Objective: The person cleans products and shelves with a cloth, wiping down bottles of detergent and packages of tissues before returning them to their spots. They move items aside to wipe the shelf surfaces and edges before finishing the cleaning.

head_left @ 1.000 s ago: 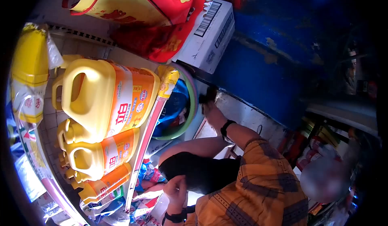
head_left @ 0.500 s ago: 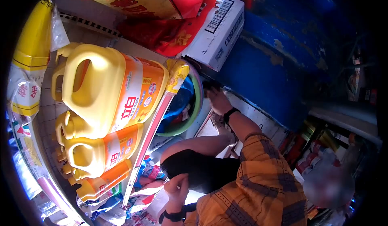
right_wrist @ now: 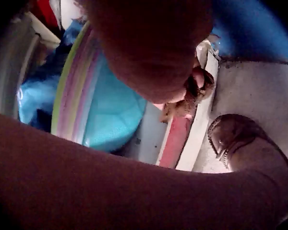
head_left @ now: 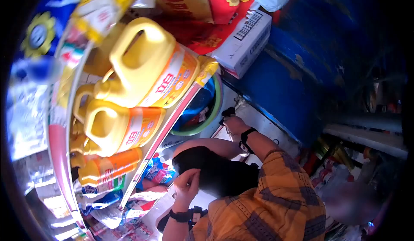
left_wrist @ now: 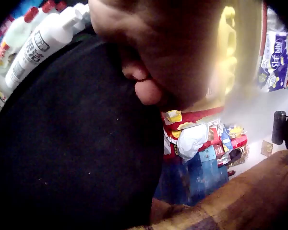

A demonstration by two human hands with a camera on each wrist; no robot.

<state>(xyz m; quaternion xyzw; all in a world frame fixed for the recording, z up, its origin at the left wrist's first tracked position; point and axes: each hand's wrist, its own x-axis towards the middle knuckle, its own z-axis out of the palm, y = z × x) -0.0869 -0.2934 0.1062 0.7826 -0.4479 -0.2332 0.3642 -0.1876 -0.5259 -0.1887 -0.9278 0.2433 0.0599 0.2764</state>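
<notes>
My right hand [head_left: 233, 123] reaches down to the floor beside a green-rimmed basin [head_left: 217, 106]. In the right wrist view the fingers [right_wrist: 199, 76] pinch a small crumpled brown scrap [right_wrist: 186, 101] next to the basin's striped rim [right_wrist: 71, 86]. A dark bit [head_left: 227, 111] shows at the fingertips in the head view. My left hand [head_left: 188, 184] rests with loosely curled fingers on my black shorts [head_left: 217, 172] at the knee. In the left wrist view that left hand [left_wrist: 168, 43] lies against the black shorts [left_wrist: 72, 143] and holds nothing.
Yellow detergent jugs [head_left: 146, 68] fill a shelf at left, with packets below. A white carton [head_left: 246, 37] and red bags sit beyond the basin. A blue wall [head_left: 293, 68] stands at right. White bottles [left_wrist: 43, 38] line a shelf. My shoe [right_wrist: 235, 139] is beside the hand.
The head view has swung and tilted, so the shelf looks steeper. My right hand drew back slightly from the wall base toward the basin. My left hand stayed on the knee.
</notes>
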